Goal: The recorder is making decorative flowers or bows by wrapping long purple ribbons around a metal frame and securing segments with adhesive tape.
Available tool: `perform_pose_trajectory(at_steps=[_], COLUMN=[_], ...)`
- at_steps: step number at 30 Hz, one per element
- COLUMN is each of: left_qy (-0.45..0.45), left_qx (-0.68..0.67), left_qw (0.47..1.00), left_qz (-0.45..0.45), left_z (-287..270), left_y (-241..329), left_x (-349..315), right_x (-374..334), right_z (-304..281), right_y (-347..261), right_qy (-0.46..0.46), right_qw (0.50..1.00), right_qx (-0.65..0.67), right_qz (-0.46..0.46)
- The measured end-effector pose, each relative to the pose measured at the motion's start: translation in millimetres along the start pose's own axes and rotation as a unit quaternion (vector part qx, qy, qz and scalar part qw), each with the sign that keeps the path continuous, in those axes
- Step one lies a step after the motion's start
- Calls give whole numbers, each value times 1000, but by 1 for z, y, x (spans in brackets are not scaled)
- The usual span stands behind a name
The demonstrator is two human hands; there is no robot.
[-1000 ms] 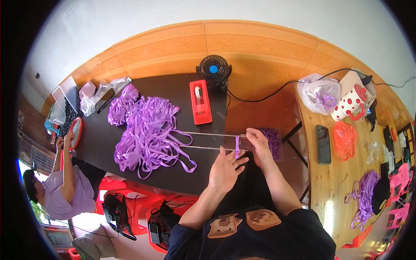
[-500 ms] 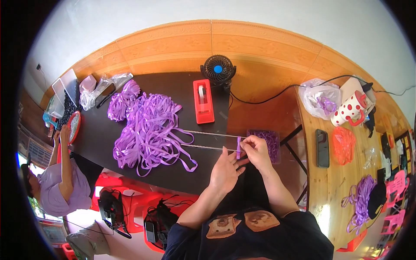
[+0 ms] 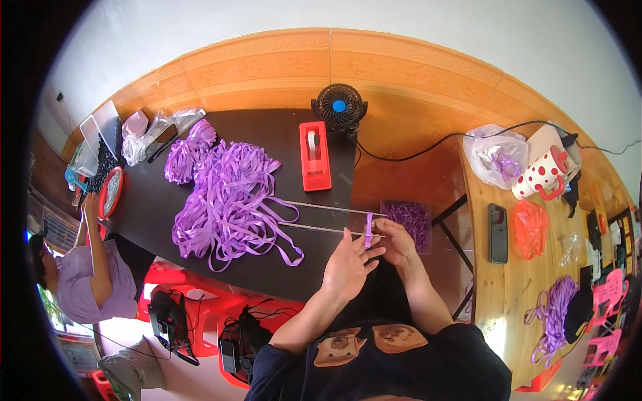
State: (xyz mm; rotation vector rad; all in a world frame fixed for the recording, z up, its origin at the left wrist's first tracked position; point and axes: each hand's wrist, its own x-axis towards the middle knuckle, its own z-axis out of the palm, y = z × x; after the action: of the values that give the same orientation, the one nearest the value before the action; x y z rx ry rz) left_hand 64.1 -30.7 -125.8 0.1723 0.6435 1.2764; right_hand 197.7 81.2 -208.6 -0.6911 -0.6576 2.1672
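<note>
Two thin pale rods (image 3: 321, 206) run side by side from under a heap of purple ribbon (image 3: 227, 200) past the dark table's right edge. A short purple ribbon band (image 3: 368, 230) spans both rods close to their right ends. My left hand (image 3: 344, 267) is below the band, palm up, fingers apart, its thumb up by the nearer rod; it grips nothing visible. Beside the rod ends is my right hand (image 3: 399, 246), fingers loosely bent and no longer pinching the band. Its fingertips are partly hidden.
A red tape dispenser (image 3: 314, 157) and black fan (image 3: 340, 107) stand beyond the rods. Below the table edge is a bin of purple scraps (image 3: 408, 220). The wooden table (image 3: 501, 287) at right holds a phone (image 3: 497, 232) and dotted tumbler (image 3: 540, 172). Another person (image 3: 97, 281) works at far left.
My right hand has let go of the band and turned, its fingers loosening by the rod ends. My left hand stays nearly in place. The other person's hands have shifted left.
</note>
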Motion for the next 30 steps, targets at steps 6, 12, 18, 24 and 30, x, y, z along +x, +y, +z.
perform_pose_trajectory(at_steps=[6,12,18,24,30], left_qy=[1,-4,-16,-14,1], left_qx=[-2,-12,-27,-25,1], left_qw=[1000,1000,999,1000,1000], left_qz=[-1,1,1,11,0], left_z=[0,-3,-3,-8,-1], left_y=[2,0,-2,-1,-1], left_x=[-2,1,1,-2,0], right_x=[4,47,57,14,17], right_z=[12,-8,-19,13,46], right_y=[-4,30,77,13,-25], right_qy=[-127,-278,-131,-221,28], right_qw=[992,959,985,963,987], right_qx=[16,49,-72,154,-152], right_qz=[-4,-39,-85,14,-36])
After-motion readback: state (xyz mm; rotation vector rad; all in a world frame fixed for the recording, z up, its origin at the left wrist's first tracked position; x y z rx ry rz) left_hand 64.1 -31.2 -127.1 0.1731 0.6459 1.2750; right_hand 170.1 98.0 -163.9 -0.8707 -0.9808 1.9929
